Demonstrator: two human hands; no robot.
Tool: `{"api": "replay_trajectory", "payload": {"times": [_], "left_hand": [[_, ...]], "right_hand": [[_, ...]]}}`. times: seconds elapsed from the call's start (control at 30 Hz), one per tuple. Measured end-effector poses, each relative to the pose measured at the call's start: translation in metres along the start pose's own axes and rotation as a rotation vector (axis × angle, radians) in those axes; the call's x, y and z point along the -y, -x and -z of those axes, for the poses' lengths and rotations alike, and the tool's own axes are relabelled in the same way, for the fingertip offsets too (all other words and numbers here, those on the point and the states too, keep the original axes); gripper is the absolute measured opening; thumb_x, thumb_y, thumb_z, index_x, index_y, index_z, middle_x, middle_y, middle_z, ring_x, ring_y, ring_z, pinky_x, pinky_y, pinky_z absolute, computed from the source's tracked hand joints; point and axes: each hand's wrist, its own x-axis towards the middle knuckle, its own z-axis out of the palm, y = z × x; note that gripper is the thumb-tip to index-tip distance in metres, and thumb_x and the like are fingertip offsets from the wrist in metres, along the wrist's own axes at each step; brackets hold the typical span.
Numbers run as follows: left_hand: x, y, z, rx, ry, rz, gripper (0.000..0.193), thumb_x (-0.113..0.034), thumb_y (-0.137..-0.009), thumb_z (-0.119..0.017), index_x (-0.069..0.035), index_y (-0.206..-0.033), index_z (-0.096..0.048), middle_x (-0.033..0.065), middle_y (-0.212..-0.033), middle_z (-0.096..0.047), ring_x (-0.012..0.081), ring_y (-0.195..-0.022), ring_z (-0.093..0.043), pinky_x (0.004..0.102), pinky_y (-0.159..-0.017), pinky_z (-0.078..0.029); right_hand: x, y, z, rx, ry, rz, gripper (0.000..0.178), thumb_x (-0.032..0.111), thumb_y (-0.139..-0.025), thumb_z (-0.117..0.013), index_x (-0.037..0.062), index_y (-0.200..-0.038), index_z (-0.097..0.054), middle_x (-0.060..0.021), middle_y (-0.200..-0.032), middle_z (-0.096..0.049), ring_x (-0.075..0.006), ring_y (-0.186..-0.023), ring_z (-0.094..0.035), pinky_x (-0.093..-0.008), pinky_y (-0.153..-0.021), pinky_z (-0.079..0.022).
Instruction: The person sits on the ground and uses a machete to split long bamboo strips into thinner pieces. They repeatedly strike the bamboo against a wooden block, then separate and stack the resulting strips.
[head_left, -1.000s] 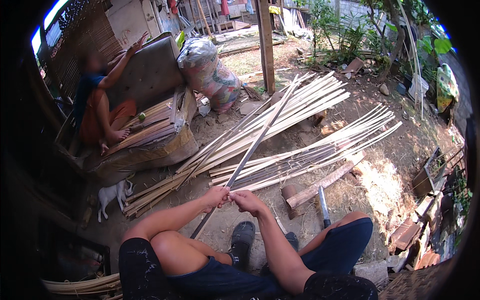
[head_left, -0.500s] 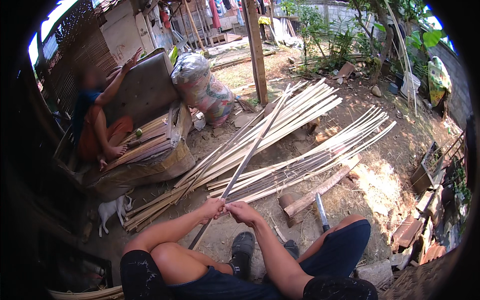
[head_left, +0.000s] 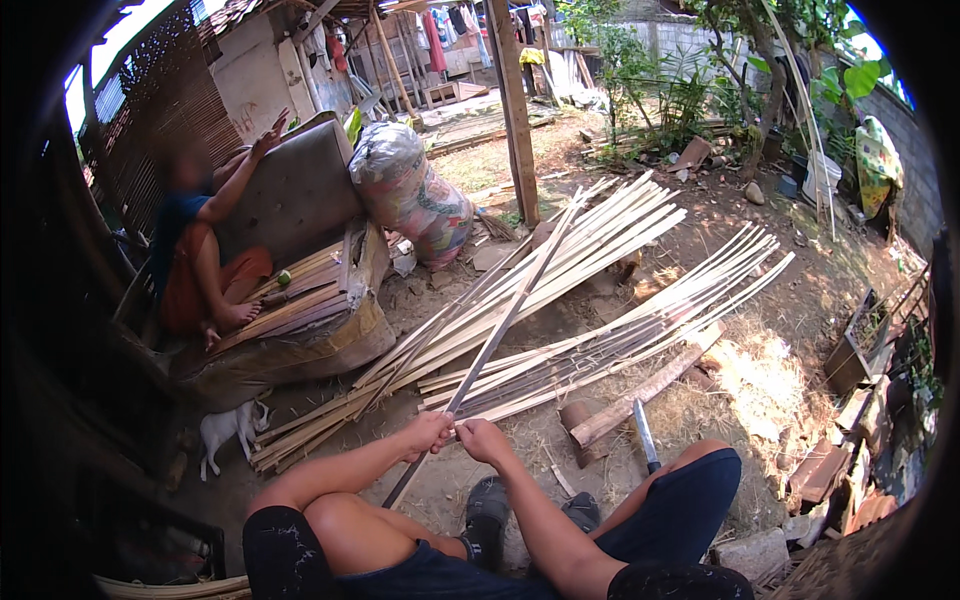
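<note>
A long, dark-edged bamboo strip point(head_left: 507, 318) slants from beside my legs up across the pale strips. My left hand point(head_left: 428, 436) is closed around its lower part, above my knee. Close beside it, my right hand point(head_left: 484, 442) is curled with the fingers pressed together; whatever they pinch is too small or hidden to make out. Beyond both hands lie a large pile of split bamboo strips point(head_left: 560, 270) and a smaller fan of thin strips point(head_left: 640, 305). To the right of my right hand, a long knife blade point(head_left: 645, 435) stands tilted near my knee.
A cut log point(head_left: 648, 385) lies past the knife. At left, a person sits on a worn sofa point(head_left: 290, 352) with a raised hand point(head_left: 268, 135). A white cat point(head_left: 230, 432) is below it. A stuffed sack point(head_left: 412, 195) leans beside a wooden post point(head_left: 513, 110).
My hands have drawn slightly apart and sit a little lower in view, the right one shifting away from the strip. The whole scene has shifted slightly downward.
</note>
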Motion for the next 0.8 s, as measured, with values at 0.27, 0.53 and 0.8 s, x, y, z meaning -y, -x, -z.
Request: {"api": "replay_trajectory", "payload": {"times": [0.27,0.53,0.8], "left_hand": [[-0.013,0.007,-0.001,-0.011,-0.022,-0.024,0.031,-0.035,-0.105,-0.045,-0.010,-0.092,-0.058,-0.0053,-0.069,-0.045,0.0061,-0.052,-0.040,0.0244,-0.044,-0.036],[0.002,0.001,-0.002,0.009,-0.030,-0.036,0.032,-0.036,-0.104,-0.047,-0.009,-0.090,-0.057,-0.0040,-0.069,-0.047,0.0067,-0.050,-0.042,0.0246,-0.043,-0.036],[-0.006,-0.003,-0.001,-0.072,-0.153,-0.105,0.033,-0.037,-0.104,-0.047,-0.008,-0.092,-0.057,-0.0026,-0.070,-0.049,0.0077,-0.052,-0.043,0.0257,-0.045,-0.037]], "right_hand": [[0.031,0.007,0.012,0.236,-1.353,-0.344,0.023,0.030,-0.102,-0.054,0.0085,-0.100,-0.061,0.0085,-0.057,-0.033,-0.0048,-0.047,-0.028,-0.0225,-0.045,-0.022],[0.025,0.008,-0.015,-0.444,-0.118,-0.126,0.030,0.025,-0.100,-0.055,0.0014,-0.087,-0.067,-0.0171,-0.074,-0.068,-0.0263,-0.065,-0.063,-0.0374,-0.064,-0.049],[0.002,0.004,-0.018,-0.108,-0.396,0.088,0.028,0.024,-0.102,-0.052,0.0030,-0.091,-0.066,-0.0054,-0.065,-0.061,-0.0164,-0.059,-0.056,-0.0320,-0.056,-0.044]]}}
